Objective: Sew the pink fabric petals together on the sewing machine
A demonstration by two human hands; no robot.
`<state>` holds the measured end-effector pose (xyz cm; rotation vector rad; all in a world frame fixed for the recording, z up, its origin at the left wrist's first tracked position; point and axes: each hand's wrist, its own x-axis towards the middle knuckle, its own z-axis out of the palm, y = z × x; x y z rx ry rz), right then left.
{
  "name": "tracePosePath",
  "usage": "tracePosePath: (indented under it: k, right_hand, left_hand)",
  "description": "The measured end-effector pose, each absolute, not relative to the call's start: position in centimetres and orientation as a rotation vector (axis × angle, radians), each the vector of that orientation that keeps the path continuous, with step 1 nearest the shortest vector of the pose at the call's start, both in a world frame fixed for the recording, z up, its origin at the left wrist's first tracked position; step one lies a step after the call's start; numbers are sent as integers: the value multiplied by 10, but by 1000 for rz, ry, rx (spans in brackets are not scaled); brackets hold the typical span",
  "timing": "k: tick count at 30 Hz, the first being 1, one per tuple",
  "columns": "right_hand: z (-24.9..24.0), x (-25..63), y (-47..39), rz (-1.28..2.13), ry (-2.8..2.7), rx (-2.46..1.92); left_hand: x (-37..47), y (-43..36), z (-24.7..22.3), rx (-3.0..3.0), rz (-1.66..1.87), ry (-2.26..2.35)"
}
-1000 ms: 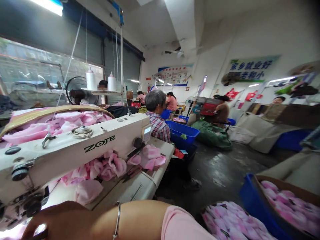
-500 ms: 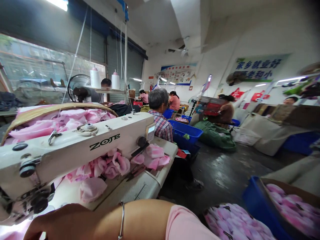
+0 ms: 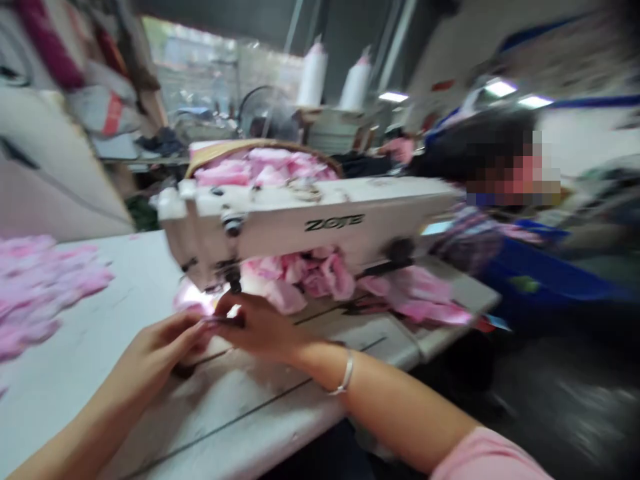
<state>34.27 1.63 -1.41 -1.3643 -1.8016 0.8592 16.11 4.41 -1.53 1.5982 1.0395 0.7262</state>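
Observation:
At the needle end of a white sewing machine [image 3: 340,230], my left hand [image 3: 173,337] and my right hand [image 3: 265,327] meet, fingertips nearly touching. Both are closed in a pinch on a small pink fabric piece [image 3: 207,321], mostly hidden by the fingers and blurred. Lamp light falls on pink cloth just beyond the fingertips. My right wrist wears a silver bracelet [image 3: 345,373]. Gathered pink fabric pieces [image 3: 320,273] lie behind the machine's arm, and more pink cloth [image 3: 425,293] rests at its right end.
Pink pieces [image 3: 45,287] are heaped on the white table [image 3: 135,267] at the left. Behind the machine stands a container of pink cloth [image 3: 270,163], below white thread cones [image 3: 313,73]. A person in a plaid shirt [image 3: 470,230] sits close at the right, near a blue bin [image 3: 555,267].
My view has swung left and down, blurring the picture. My left hand has come into view and my right hand is now fully seen at the needle. The person ahead appears nearer.

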Motion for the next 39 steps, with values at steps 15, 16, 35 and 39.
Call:
tracePosePath:
  k: [15,16,35,39]
  right_hand:
    - [-23,341,27,891,-1755,-1362]
    - [-24,342,28,889,-1750,-1366]
    - [-22,339,26,913,-1761,-1365]
    - [-23,340,27,839,-1785,-1407]
  left_hand:
    - [156,52,-28,1165,699,877]
    - [156,53,-28,1168,698,878]
    - [161,52,-27,1268,675,928]
    - [161,50,-24,1323,652,921]
